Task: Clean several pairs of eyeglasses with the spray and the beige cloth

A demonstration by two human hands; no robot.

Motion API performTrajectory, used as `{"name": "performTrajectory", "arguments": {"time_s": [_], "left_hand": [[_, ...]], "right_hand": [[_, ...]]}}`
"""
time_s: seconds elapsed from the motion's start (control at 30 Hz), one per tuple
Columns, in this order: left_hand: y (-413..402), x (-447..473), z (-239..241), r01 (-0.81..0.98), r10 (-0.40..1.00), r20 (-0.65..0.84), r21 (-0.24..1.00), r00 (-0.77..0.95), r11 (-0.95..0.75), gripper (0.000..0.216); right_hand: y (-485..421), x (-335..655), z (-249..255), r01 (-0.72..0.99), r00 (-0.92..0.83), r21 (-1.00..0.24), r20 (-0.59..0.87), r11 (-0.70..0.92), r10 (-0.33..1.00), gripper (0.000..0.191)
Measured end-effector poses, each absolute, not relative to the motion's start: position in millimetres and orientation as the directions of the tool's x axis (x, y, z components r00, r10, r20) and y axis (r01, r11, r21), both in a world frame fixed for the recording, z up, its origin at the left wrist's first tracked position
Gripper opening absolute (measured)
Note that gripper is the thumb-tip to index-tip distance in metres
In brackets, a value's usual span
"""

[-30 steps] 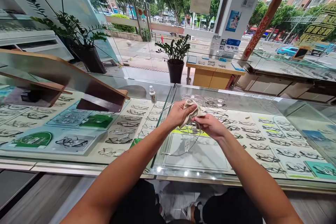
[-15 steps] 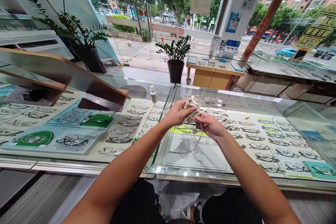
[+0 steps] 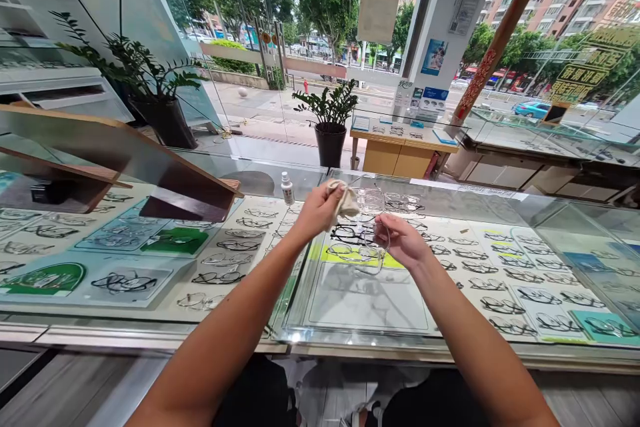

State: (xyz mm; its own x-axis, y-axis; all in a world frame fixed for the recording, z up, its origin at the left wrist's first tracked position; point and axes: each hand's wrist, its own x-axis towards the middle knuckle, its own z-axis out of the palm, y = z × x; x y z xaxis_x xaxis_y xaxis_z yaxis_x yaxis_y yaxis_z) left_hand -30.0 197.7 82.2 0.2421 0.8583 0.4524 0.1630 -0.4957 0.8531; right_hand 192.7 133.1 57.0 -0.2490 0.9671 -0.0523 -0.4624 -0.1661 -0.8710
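Observation:
My left hand (image 3: 321,205) is closed round a crumpled beige cloth (image 3: 346,200), held above the glass counter. To its right, my right hand (image 3: 400,237) pinches a thin-framed pair of glasses (image 3: 384,199) between thumb and fingers. Its frame and temples are hard to separate from the display behind. The cloth and the glasses are apart. Beyond my left hand, a small white bottle (image 3: 287,188) stands upright on the glass.
Rows of eyeglasses (image 3: 503,305) lie inside the glass display case (image 3: 370,330). A slanted wooden-edged panel (image 3: 165,167) stands on the counter at left. Past the counter are a potted plant (image 3: 331,143) and a wooden cabinet (image 3: 385,159).
My left hand has drawn the cloth away leftward from the glasses, and the two hands are farther apart. My right hand keeps hold of the glasses. The view has shifted slightly.

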Motion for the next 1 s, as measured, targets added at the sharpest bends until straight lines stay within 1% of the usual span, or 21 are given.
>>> {"name": "performTrajectory", "arguments": {"time_s": [0.07, 0.17, 0.23, 0.3, 0.43, 0.53, 0.57, 0.6, 0.63, 0.67, 0.7, 0.73, 0.77, 0.8, 0.83, 0.87, 0.9, 0.97, 1.0], "left_hand": [[203.7, -41.1, 84.6, 0.292, 0.864, 0.472, 0.813, 0.176, -0.504, 0.043], [209.3, -55.7, 88.4, 0.557, 0.851, 0.509, 0.673, 0.128, -0.486, 0.036], [210.5, -61.8, 89.9, 0.697, 0.857, 0.499, 0.568, 0.13, -0.437, 0.033], [210.5, -64.8, 89.7, 0.802, 0.883, 0.452, 0.479, 0.122, -0.356, 0.033], [210.7, -66.2, 82.9, 0.923, 0.942, 0.323, 0.327, 0.094, -0.204, 0.035], [211.0, -66.0, 78.2, 0.961, 0.975, 0.199, 0.235, 0.101, -0.147, 0.038], [210.4, -65.5, 78.1, 0.966, 0.98, 0.17, 0.216, 0.103, -0.139, 0.038], [209.1, -64.4, 79.0, 0.968, 0.98, 0.173, 0.21, 0.104, -0.139, 0.037], [207.1, -62.7, 80.6, 0.963, 0.97, 0.22, 0.222, 0.103, -0.152, 0.036], [204.1, -60.2, 82.7, 0.949, 0.944, 0.316, 0.254, 0.1, -0.186, 0.035], [200.2, -56.7, 84.8, 0.923, 0.887, 0.454, 0.297, 0.089, -0.244, 0.033], [195.4, -52.3, 86.5, 0.884, 0.789, 0.611, 0.334, 0.062, -0.328, 0.031], [189.7, -47.0, 87.2, 0.836, 0.658, 0.752, 0.345, 0.026, -0.426, 0.027], [183.4, -40.9, 86.9, 0.791, 0.516, 0.857, 0.321, -0.008, -0.521, 0.023], [176.8, -34.1, 85.3, 0.755, 0.387, 0.922, 0.265, -0.016, -0.6, 0.019], [170.2, -27.1, 82.7, 0.728, 0.293, 0.956, 0.19, 0.016, -0.659, 0.015], [163.9, -20.0, 79.3, 0.7, 0.241, 0.966, 0.112, 0.088, -0.705, 0.012], [154.1, -6.8, 71.9, 0.637, 0.245, 0.928, 0.012, 0.279, -0.771, 0.015], [151.0, -1.3, 68.5, 0.608, 0.272, 0.892, -0.004, 0.361, -0.794, 0.017]], "right_hand": [[134.3, 196.7, 59.9, -0.495, -0.205, -0.858, -0.038, -0.137, 0.978, 0.03], [136.6, 200.8, 62.4, -0.52, -0.155, -0.847, -0.032, -0.11, 0.987, 0.028], [137.9, 202.5, 63.1, -0.534, -0.14, -0.839, -0.032, -0.102, 0.99, 0.028], [139.1, 203.9, 63.2, -0.55, -0.133, -0.829, -0.031, -0.1, 0.991, 0.028], [142.0, 207.3, 62.7, -0.576, -0.116, -0.811, -0.036, -0.097, 0.993, 0.026], [144.9, 209.9, 61.8, -0.602, -0.086, -0.794, -0.046, -0.089, 0.995, 0.023], [145.9, 210.6, 61.5, -0.609, -0.068, -0.789, -0.054, -0.084, 0.996, 0.023], [146.9, 211.3, 61.2, -0.616, -0.044, -0.784, -0.064, -0.078, 0.997, 0.024], [147.8, 211.9, 61.1, -0.623, -0.014, -0.78, -0.075, -0.067, 0.997, 0.025], [148.7, 212.6, 61.2, -0.631, 0.021, -0.774, -0.083, -0.051, 0.996, 0.025], [149.4, 213.3, 61.3, -0.641, 0.059, -0.767, -0.088, -0.03, 0.994, 0.027], [150.1, 214.2, 61.6, -0.65, 0.096, -0.76, -0.087, -0.004, 0.992, 0.028], [150.6, 215.2, 61.7, -0.658, 0.131, -0.752, -0.082, 0.025, 0.988, 0.029], [151.2, 216.2, 61.7, -0.663, 0.162, -0.746, -0.075, 0.053, 0.984, 0.029], [151.8, 217.1, 61.2, -0.664, 0.19, -0.744, -0.069, 0.077, 0.979, 0.03], [152.3, 217.9, 60.3, -0.662, 0.213, -0.744, -0.065, 0.095, 0.975, 0.03], [153.0, 218.3, 58.9, -0.658, 0.232, -0.745, -0.064, 0.108, 0.971, 0.03], [154.1, 217.9, 54.9, -0.644, 0.254, -0.755, -0.059, 0.123, 0.965, 0.031], [154.6, 217.1, 52.6, -0.632, 0.259, -0.764, -0.052, 0.129, 0.964, 0.032]]}}
